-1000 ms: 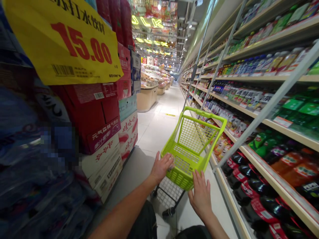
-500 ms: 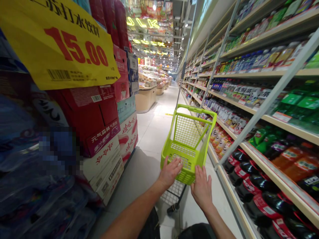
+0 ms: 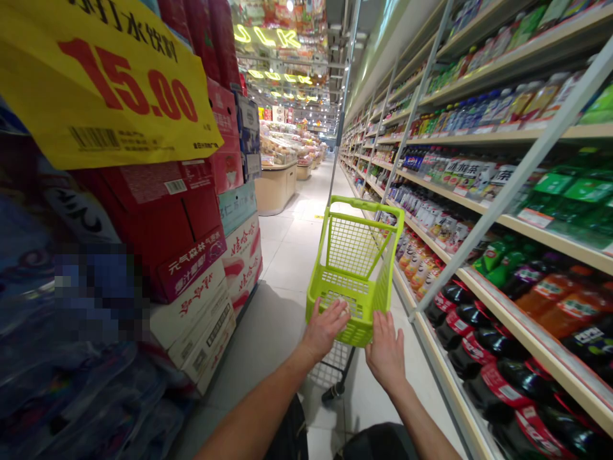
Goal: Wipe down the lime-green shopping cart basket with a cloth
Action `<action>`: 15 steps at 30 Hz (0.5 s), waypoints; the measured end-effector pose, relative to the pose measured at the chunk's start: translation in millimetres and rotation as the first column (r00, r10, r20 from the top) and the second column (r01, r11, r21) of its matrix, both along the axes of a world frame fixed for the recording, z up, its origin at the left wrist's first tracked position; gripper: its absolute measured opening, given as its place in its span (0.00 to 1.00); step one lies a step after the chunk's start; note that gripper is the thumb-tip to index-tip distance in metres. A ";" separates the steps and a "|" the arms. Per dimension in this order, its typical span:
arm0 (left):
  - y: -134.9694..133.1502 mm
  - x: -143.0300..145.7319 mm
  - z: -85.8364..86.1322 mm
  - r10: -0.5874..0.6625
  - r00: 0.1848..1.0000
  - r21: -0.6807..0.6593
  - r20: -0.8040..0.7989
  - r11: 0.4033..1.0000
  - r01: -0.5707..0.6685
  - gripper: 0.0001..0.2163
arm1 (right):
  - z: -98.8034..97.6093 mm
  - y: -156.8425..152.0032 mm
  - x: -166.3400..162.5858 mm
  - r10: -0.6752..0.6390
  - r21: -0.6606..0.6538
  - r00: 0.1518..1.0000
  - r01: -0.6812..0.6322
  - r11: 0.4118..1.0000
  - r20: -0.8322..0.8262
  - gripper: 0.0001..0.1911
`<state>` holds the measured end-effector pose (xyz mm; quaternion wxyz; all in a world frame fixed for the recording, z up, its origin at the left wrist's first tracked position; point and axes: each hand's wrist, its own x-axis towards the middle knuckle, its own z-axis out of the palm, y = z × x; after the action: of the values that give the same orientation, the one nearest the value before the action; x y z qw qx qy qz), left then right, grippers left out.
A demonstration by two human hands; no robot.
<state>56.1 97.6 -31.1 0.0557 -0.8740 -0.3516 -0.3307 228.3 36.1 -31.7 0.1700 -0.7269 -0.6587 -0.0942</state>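
A lime-green shopping cart (image 3: pixel 355 249) stands in the aisle before me, its plastic basket with nothing visible in it. At the near left corner, my left hand (image 3: pixel 326 327) is closed over the basket's rim. A small pale patch shows by its fingertips, too unclear to name. My right hand (image 3: pixel 387 351) grips the near right corner, its fingers lying over the edge and its thumb hidden from view. Below the basket, a dark lower frame and a caster wheel (image 3: pixel 334 391) show.
Stacked drink cartons (image 3: pixel 191 255) stand close on the left under a yellow price sign (image 3: pixel 129 96). Shelves of bottled drinks (image 3: pixel 507 220) run along the right, with large cola bottles (image 3: pixel 502 377) lying on the lowest level. Curved display counters (image 3: pixel 275 185) are farther ahead.
The cart appears slightly farther left and higher in view, as do the cartons and shelves. Both hands keep their places on the basket's near edge.
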 end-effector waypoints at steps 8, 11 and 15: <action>1.3 1.7 6.6 0.152 0.982 -0.080 0.112 0.986 -0.143 0.12 | -8.1 2.0 -5.5 0.023 0.094 0.995 -0.014 0.995 -0.093 0.34; -11.0 31.9 3.3 0.026 0.996 -0.051 0.089 0.998 -0.021 0.12 | -13.6 1.6 1.6 0.106 0.155 0.989 -0.089 0.984 -0.106 0.34; -2.9 21.4 1.9 0.059 0.991 -0.061 0.118 0.997 -0.053 0.12 | -17.0 -0.5 13.4 0.188 0.215 0.972 -0.154 0.964 -0.144 0.37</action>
<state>77.5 94.6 -29.3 0.0187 -0.8437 -0.3880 -0.3704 241.7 35.6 -48.7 0.3038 -0.6513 -0.6900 -0.0857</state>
